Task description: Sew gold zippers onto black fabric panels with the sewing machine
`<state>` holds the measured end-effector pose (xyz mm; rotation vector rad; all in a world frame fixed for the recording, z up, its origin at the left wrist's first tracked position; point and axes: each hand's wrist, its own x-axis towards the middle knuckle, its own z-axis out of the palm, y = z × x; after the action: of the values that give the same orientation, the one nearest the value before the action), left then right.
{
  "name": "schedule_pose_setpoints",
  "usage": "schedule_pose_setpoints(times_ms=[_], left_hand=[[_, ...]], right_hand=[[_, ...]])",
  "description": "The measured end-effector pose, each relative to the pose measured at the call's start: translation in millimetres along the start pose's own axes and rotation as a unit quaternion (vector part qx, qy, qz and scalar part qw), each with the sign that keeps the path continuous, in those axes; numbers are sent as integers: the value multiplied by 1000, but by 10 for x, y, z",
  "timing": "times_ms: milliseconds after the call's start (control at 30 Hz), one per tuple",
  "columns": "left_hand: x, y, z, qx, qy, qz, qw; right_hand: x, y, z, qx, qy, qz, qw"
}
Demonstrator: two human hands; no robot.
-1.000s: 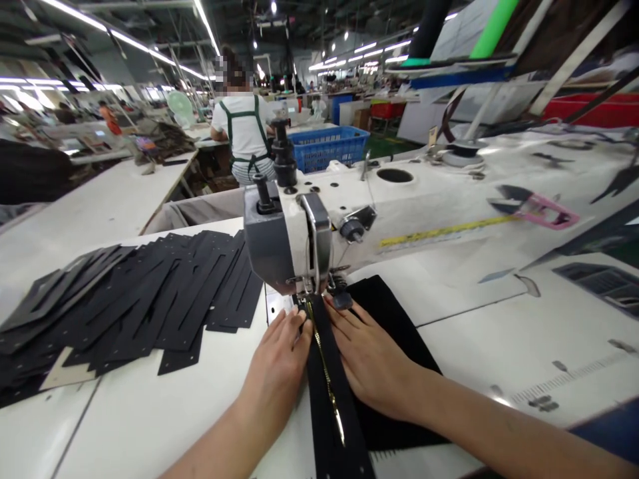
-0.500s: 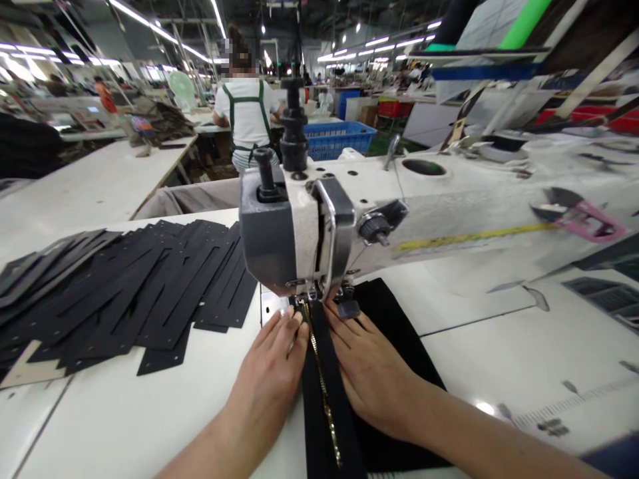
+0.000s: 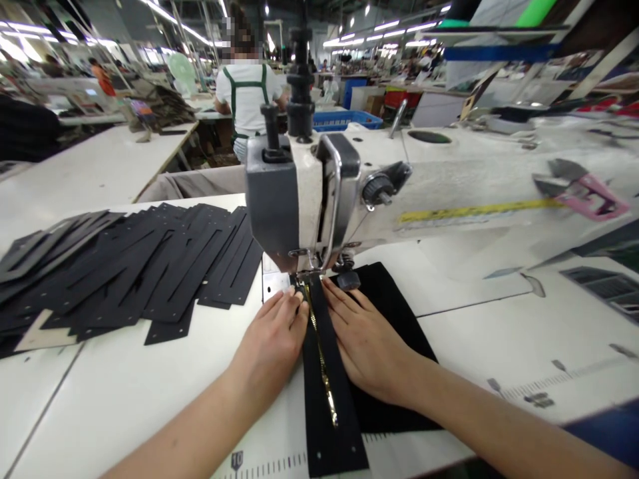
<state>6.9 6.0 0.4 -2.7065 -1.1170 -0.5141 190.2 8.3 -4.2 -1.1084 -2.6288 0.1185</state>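
Note:
A black panel (image 3: 332, 376) with a gold-toothed zipper (image 3: 320, 356) down its middle lies under the presser foot of a sewing machine (image 3: 327, 199). My left hand (image 3: 272, 339) is at the panel's left edge, close to the needle area. Its fingers are bent and pressed together on that edge; the fingertips are partly hidden. Flat on the right side is my right hand (image 3: 372, 349), fingers stretched toward the presser foot. Beneath that hand, a wider black piece (image 3: 399, 303) spreads out to the right. The zipper's gold puller end points toward me.
Overlapping black slotted pieces (image 3: 170, 266) pile up on the left of the white table (image 3: 150, 392). Pink-handled snips (image 3: 594, 196) and a yellow measuring tape (image 3: 479, 211) are on the machine arm. Beyond stand a person in a green-strapped apron (image 3: 248, 93) and a blue basket (image 3: 344, 120).
The view has tilted down a little, so the panel's near end with its two holes now shows. Panel and both hands seem slightly farther forward; the hands keep the same hold.

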Motion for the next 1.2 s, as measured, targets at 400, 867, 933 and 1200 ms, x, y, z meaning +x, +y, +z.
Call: schedule_pose_setpoints(times_ms=[400, 867, 933, 1200], left_hand=[[25, -50, -2, -12, 2, -2, 1000], [6, -57, 21, -13, 0, -33, 999], [-7, -53, -2, -20, -10, -43, 999], [-72, -46, -27, -8, -43, -50, 998]], right_hand=[[28, 21, 62, -11, 18, -4, 1000], [34, 27, 29, -2, 21, -9, 1000], [41, 23, 27, 5, 25, -14, 1000], [-197, 114, -231, 1, 129, -11, 992]])
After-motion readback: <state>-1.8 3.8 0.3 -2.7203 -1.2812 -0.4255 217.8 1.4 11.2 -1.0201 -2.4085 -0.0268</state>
